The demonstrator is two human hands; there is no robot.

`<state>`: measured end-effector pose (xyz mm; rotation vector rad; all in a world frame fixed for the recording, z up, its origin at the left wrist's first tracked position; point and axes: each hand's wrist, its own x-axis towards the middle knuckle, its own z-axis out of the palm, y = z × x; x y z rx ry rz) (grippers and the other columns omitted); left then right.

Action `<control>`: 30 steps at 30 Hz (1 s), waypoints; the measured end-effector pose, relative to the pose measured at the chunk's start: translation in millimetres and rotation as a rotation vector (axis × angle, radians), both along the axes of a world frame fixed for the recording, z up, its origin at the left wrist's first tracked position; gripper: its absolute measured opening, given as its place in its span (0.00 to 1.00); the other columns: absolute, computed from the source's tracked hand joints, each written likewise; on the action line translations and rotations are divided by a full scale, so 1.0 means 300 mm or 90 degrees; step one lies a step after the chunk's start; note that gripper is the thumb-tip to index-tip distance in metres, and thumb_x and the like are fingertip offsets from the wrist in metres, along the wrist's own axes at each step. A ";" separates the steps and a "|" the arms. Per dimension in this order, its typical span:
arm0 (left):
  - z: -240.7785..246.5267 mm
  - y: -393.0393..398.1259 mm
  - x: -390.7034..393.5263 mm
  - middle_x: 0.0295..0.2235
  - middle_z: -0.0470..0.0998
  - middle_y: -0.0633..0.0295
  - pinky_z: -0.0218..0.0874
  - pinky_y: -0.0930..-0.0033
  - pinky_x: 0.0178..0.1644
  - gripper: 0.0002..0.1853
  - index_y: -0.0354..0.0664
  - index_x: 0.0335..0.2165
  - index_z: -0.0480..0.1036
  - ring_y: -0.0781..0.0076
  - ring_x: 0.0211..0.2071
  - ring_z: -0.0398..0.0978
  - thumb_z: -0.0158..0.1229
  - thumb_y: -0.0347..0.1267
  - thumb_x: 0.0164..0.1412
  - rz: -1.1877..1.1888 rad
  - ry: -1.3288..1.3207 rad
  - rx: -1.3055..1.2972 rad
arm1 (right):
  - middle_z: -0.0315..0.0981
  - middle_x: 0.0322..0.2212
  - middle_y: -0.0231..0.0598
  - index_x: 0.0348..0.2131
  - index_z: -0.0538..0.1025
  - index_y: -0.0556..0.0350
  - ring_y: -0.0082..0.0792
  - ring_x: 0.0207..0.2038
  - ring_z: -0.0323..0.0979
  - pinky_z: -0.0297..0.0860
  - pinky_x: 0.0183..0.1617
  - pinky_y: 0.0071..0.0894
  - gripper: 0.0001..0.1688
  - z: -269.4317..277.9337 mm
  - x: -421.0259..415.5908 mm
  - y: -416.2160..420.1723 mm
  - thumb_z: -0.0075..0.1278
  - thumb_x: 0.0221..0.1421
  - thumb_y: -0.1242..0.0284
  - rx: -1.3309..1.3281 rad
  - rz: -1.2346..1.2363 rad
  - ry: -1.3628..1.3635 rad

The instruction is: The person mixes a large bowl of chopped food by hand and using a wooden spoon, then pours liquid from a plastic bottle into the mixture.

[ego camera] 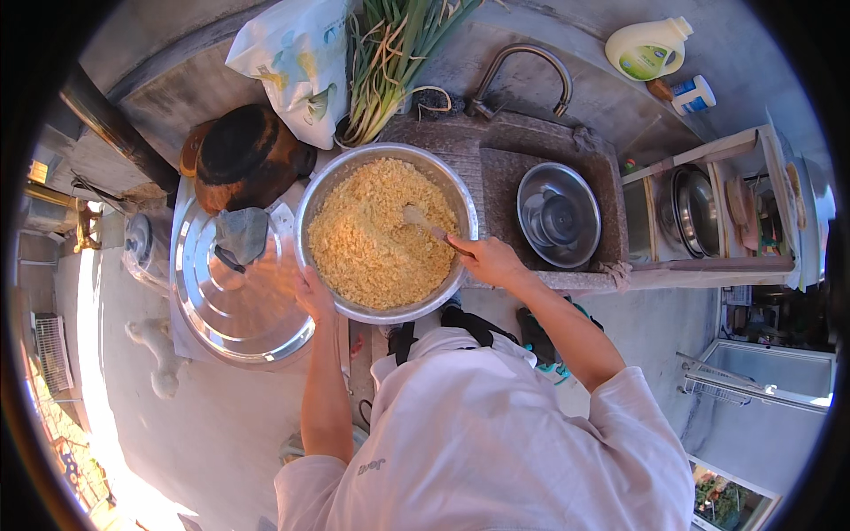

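Note:
A large metal basin [469, 199] is filled with yellow, crumbly grain-like food [372, 232]. My right hand [495, 262] grips the dark handle of a spoon or spatula [425, 222], whose paler end is partly buried in the food, right of the middle. At the basin's lower left side, my left hand [315, 297] holds the rim, with its thumb upward; the fingers underneath are hidden. The basin is raised in front of me, between the round metal lid and the stone sink.
Left lies a large shiny lid [232, 312] with a grey cloth [242, 233] on it. Behind are a blackened pot [242, 156], a plastic bag [299, 73] and scallions [392, 66]. A stone sink [498, 159] holding a steel bowl [559, 214], and a dish rack [717, 269], stand right.

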<state>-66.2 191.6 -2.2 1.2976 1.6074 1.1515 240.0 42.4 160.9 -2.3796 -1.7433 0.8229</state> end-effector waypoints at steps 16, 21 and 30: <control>0.042 -0.019 0.010 0.22 0.69 0.60 0.58 0.64 0.31 0.18 0.33 0.28 0.66 0.72 0.25 0.63 0.49 0.40 0.65 0.002 -0.067 0.012 | 0.75 0.23 0.45 0.60 0.62 0.19 0.45 0.26 0.76 0.71 0.29 0.45 0.34 0.084 0.026 0.374 0.46 0.56 0.69 0.076 0.223 -0.200; 0.020 0.010 -0.050 0.22 0.68 0.63 0.57 0.67 0.30 0.17 0.34 0.27 0.67 0.76 0.26 0.62 0.49 0.39 0.65 0.028 -0.123 0.001 | 0.76 0.22 0.44 0.60 0.62 0.24 0.44 0.23 0.76 0.71 0.26 0.44 0.34 0.029 0.115 0.324 0.48 0.55 0.68 0.061 0.224 -0.269; 0.063 0.009 -0.107 0.23 0.71 0.66 0.59 0.71 0.30 0.18 0.35 0.27 0.69 0.80 0.26 0.63 0.50 0.40 0.66 0.058 -0.069 -0.044 | 0.64 0.14 0.32 0.63 0.60 0.44 0.23 0.12 0.62 0.58 0.15 0.25 0.33 -0.053 -0.144 -0.077 0.49 0.59 0.70 -0.053 -0.464 0.593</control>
